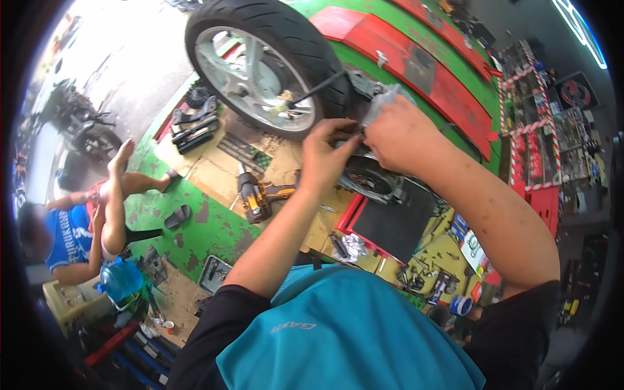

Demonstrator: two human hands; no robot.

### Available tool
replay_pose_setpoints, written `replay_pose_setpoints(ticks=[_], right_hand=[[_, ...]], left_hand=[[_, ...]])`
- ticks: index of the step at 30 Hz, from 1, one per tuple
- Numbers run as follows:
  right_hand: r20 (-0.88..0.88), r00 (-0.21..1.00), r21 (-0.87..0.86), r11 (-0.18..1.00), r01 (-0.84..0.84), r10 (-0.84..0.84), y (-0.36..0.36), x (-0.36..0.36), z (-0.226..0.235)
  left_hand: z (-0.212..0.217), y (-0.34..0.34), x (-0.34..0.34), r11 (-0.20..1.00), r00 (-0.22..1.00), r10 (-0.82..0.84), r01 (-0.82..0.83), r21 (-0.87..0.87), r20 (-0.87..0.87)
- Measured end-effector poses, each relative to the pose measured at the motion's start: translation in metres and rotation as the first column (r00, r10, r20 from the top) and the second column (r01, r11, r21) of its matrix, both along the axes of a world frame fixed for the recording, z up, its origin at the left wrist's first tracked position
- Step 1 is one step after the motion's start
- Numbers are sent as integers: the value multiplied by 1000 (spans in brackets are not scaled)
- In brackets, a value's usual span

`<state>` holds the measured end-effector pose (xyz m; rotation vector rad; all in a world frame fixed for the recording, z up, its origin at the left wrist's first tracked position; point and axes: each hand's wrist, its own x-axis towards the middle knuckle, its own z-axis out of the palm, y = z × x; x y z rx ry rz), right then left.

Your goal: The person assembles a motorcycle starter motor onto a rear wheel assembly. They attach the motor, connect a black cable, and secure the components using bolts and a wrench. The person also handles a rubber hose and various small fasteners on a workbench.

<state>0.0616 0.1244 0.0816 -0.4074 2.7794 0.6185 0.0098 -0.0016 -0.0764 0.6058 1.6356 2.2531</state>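
My two hands meet beside a motorcycle's rear wheel (265,62), which has a black tyre and a pale spoked rim. My left hand (324,155) is closed, thumb and fingers pinched together at a dark part under the tyre's edge. Close against it, my right hand (402,133) has its fingers curled down, and what they grip is hidden. Crumpled clear plastic (383,104) shows just beyond the right fingers. Below the hands sits a round grey metal housing (370,179) with a dark inside.
An orange and black power tool (257,195) lies on cardboard (214,175) to the left. A black-topped red stand (390,218) is near my body. Loose tools and parts (422,276) lie at right. Red ramps (403,58) stretch behind. A seated person (71,227) is at left.
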Motion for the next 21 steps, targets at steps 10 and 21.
replay_pose_setpoints(ticks=[10, 21], right_hand=[[-124, 990, 38, 997, -67, 71, -3, 5, -1], [-181, 982, -35, 997, -68, 60, -1, 14, -4]], left_hand=[[-4, -3, 3, 998, 998, -33, 29, 55, 62], [-5, -5, 3, 996, 995, -67, 62, 63, 77]])
